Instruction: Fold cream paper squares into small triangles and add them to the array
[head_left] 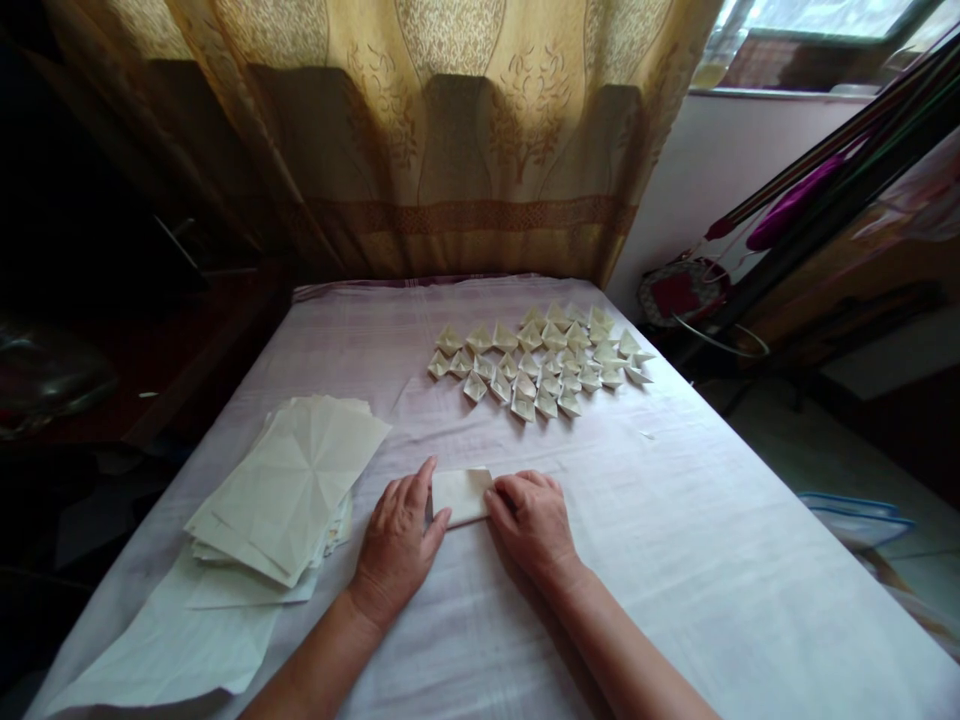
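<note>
A small folded piece of cream paper [461,493] lies on the white cloth of the bed [675,520], near the front middle. My left hand [397,540] lies flat on its left edge, fingers together and stretched forward. My right hand [531,518] presses on its right edge with the fingers curled down onto the paper. Both hands hold the piece against the cloth. Farther back, several small folded paper boats [544,360] stand in rows.
A stack of creased cream paper sheets [289,485] lies at the left, over a larger sheet [172,650] by the front left edge. A patterned curtain [450,130] hangs behind the bed. Poles and clutter [810,200] stand at the right.
</note>
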